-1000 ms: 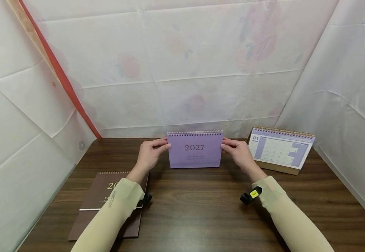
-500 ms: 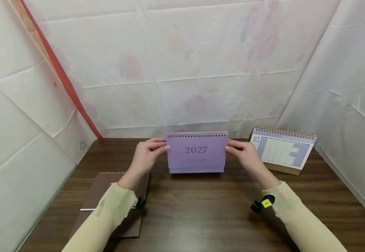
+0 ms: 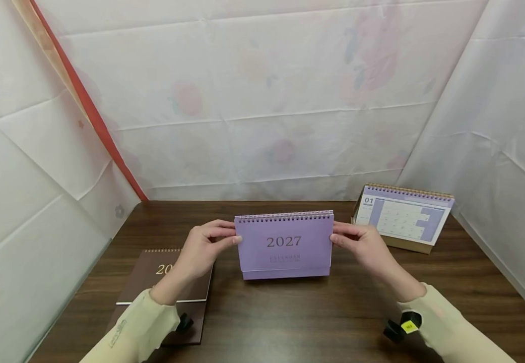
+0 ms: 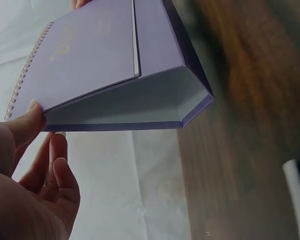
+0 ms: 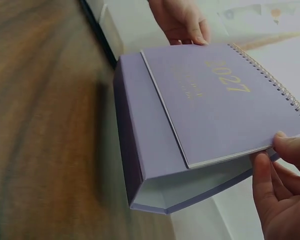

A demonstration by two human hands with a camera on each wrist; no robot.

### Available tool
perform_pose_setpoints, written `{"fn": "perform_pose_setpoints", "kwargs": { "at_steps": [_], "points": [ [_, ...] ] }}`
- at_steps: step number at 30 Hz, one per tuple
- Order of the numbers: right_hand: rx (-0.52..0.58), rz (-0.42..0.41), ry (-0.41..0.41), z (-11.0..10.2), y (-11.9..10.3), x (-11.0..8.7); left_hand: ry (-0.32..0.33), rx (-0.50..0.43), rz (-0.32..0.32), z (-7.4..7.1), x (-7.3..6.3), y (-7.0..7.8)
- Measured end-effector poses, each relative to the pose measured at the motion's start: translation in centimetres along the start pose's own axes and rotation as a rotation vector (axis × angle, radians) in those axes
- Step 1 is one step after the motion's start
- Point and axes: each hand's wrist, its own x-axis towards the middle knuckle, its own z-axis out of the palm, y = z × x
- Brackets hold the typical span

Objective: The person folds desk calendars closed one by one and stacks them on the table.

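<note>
A purple desk calendar (image 3: 285,247) marked 2027 is held upright between both hands, its spiral binding along the top. My left hand (image 3: 203,247) pinches its left edge near the top, thumb on the front cover and fingers behind. On the opposite edge my right hand (image 3: 364,244) pinches it in the same way. Both wrist views show the calendar's stand folded out into a hollow wedge, with its base (image 4: 197,107) apart from the wooden table. In the right wrist view the thumb (image 5: 290,147) presses on the cover beside the binding.
At the left a brown calendar (image 3: 192,322) lies flat on the wooden table (image 3: 303,322), partly covered by the left arm. A calendar with a month page (image 3: 403,214) stands tilted at the back right. White patterned cloth (image 3: 244,126) hangs behind and on both sides.
Both hands have brought the purple calendar from the back of the table toward me, so it looks larger and lower. The brown and month-page calendars stay in place.
</note>
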Motion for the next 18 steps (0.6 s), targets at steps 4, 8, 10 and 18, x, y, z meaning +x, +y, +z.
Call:
{"fn": "perform_pose_setpoints", "kwargs": {
  "at_steps": [4, 8, 10, 18],
  "points": [
    [-0.026, -0.014, -0.011, 0.3, 0.2, -1.0, -0.017, 0.003, 0.001, 0.1, -0.8, 0.0],
    [-0.048, -0.033, -0.009, 0.4, 0.7, -1.7, -0.022, 0.005, -0.002, 0.4, -1.3, -0.2],
    [-0.061, -0.045, -0.006, 0.5, 1.1, -1.9, -0.026, 0.008, -0.004, 0.5, -1.5, -0.4],
    [-0.128, -0.099, -0.02, 0.7, 2.1, -2.7, -0.04, 0.053, 0.029, 0.9, -2.3, -1.1]
  ]
}}
